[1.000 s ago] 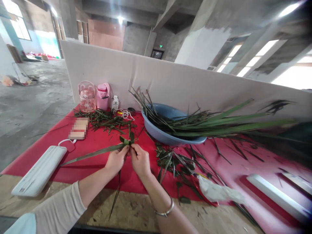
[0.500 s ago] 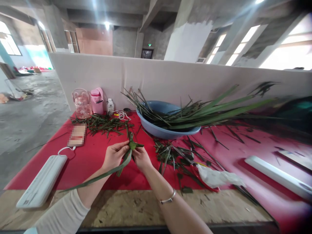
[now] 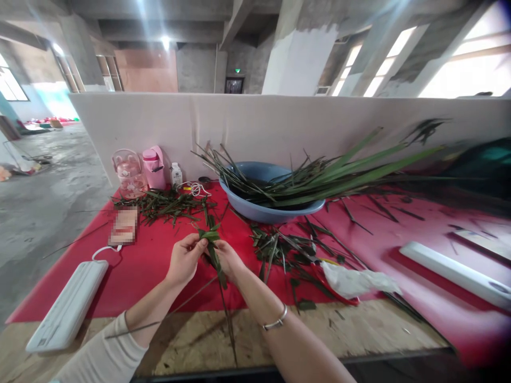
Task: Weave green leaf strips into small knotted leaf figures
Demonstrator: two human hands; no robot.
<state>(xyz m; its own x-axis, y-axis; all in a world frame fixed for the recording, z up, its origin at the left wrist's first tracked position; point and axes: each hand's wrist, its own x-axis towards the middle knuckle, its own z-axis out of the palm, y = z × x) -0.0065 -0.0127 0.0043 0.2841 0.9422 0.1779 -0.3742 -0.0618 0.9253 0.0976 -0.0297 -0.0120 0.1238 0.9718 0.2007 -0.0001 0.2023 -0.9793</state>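
Note:
Between my two hands, above the red cloth, is a folded green leaf strip (image 3: 211, 234) with a knot-like bundle at its top. My left hand (image 3: 187, 256) pinches the bundle from the left, thumb on top. From the right, my right hand (image 3: 227, 258) grips it with closed fingers, partly hidden behind the leaf. Long thin tails hang from the bundle toward the table's front edge, and one crosses in front of my left forearm. Cut leaf scraps (image 3: 275, 247) lie just right of my right hand.
Behind my hands stands a blue basin (image 3: 267, 211) full of long leaves. A pile of leaf pieces (image 3: 167, 205) lies back left, by pink bottles (image 3: 154, 167). Left is a white power bank-like case (image 3: 67, 306); right are a white plastic bag (image 3: 357, 282) and a white bar (image 3: 451, 271).
The bundle has turned in my fingers. The wide strip that hung across my left wrist now points down, with thin tails showing below. The camera view has shifted slightly.

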